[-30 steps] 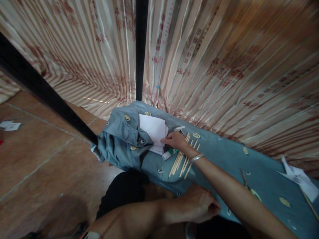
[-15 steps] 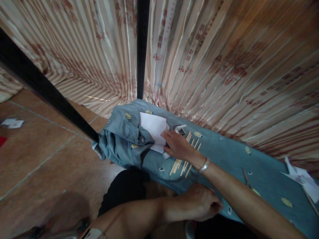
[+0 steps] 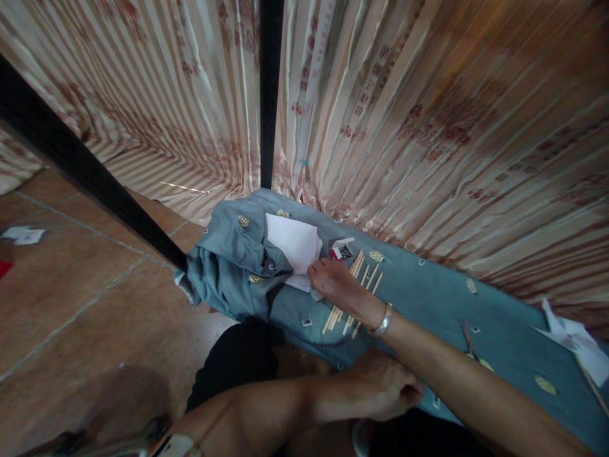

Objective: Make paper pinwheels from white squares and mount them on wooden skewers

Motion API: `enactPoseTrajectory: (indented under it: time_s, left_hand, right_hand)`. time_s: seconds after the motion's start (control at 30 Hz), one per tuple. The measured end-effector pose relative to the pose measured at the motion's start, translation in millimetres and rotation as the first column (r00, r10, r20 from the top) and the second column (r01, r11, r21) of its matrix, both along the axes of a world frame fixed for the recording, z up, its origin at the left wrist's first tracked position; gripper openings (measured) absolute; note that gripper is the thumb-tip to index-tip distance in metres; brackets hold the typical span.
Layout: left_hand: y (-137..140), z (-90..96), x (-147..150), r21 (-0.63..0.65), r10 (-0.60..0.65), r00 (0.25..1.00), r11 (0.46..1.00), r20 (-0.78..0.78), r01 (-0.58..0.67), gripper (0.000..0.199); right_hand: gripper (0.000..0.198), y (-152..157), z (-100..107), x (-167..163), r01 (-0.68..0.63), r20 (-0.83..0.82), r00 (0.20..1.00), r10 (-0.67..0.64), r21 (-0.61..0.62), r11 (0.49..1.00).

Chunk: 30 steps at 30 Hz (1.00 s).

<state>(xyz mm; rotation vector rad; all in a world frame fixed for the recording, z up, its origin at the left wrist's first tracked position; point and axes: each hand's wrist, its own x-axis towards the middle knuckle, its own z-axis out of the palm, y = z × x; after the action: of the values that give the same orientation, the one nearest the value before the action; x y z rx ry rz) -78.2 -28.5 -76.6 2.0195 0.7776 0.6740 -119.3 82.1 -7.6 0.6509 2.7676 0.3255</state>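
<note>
My right hand (image 3: 339, 289), with a silver bangle at the wrist, lies at the right edge of a stack of white paper (image 3: 291, 240). Its fingers are curled together, and whatever they may grip is hidden. A small whitish piece (image 3: 316, 295) shows just below the fingertips. Several thin wooden sticks (image 3: 354, 304) lie side by side under and around this hand. Just beyond it stands an open small red and white box (image 3: 341, 251) with dark contents. My left hand (image 3: 387, 388) is closed in a loose fist over my lap, its inside out of sight.
A grey-blue cloth (image 3: 413, 292) with yellow prints covers the long surface, bunched at its left end. Scissors (image 3: 469, 343) and a folded white paper shape on a stick (image 3: 578, 339) lie to the right. Black posts (image 3: 272, 95) and a striped curtain (image 3: 380, 127) stand behind.
My right hand has drawn back slightly towards me from the box, and its fingers have curled in. The red and white box shows more fully. My left hand has hardly moved.
</note>
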Motion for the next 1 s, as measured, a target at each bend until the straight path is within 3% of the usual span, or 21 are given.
enactPoseTrajectory:
  time_s: [0.33, 0.5, 0.7, 0.83, 1.0]
  left_hand:
    - [1.5, 20.2, -9.2, 0.025, -0.043, 0.994, 0.999, -0.097, 0.046, 0.014]
    - [2.0, 22.0, -12.0, 0.026, -0.032, 0.995, 0.999, -0.093, 0.034, 0.015]
    - [1.9, 14.9, -8.5, 0.012, -0.017, 0.998, 1.000, -0.066, 0.018, 0.013]
    - [3.0, 14.8, -6.6, 0.022, -0.019, 0.999, 1.000, -0.051, 0.020, 0.013]
    - [4.2, 21.1, -4.5, 0.035, -0.018, 0.998, 0.999, -0.052, 0.020, 0.015]
  right_hand:
    - [0.022, 3.9, 23.1, 0.9, 0.037, -0.040, 0.998, -0.038, -0.013, 0.999]
    - [0.024, 15.7, 32.7, 8.1, 0.026, -0.196, 0.980, -0.028, -0.014, 1.000]
    - [0.025, 36.8, 59.1, 12.1, 0.072, -0.367, 0.930, -0.024, 0.118, 0.990]
    - [0.022, 47.0, 85.8, 31.3, 0.162, -0.636, 0.768, -0.072, 0.084, 0.983]
    - [0.019, 45.3, 108.4, 83.0, 0.272, -0.890, 0.411, -0.197, -0.087, 0.958]
